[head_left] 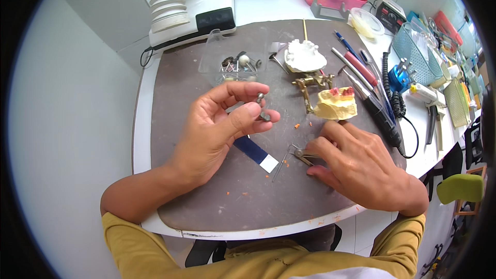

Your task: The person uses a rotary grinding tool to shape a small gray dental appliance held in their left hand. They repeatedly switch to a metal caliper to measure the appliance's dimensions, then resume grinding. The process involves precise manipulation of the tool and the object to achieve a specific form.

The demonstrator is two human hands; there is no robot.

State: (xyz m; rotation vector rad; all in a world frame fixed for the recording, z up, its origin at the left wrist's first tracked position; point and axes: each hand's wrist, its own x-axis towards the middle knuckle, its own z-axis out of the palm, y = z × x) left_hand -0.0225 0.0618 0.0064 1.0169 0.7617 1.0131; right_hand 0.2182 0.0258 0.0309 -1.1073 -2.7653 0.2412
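My left hand is raised over the middle of the bench. Its thumb and fingers pinch a small grey metal dental casting, with a darker metal end by the lower fingers; part is hidden. To the right, low over the mat, my right hand closes its thumb and fingers on a small caliper with thin curved tips and brass-coloured arms. A dark blue strip with a white end lies between the hands. Beyond my right hand sits a yellow and pink dental model beside a brass articulator.
A white plaster model stands farther back. Behind my left hand is a clear box with polishing burs. Pens, knives and a corded handpiece line the right side. A hose rises at the back left. Orange crumbs dot the mat.
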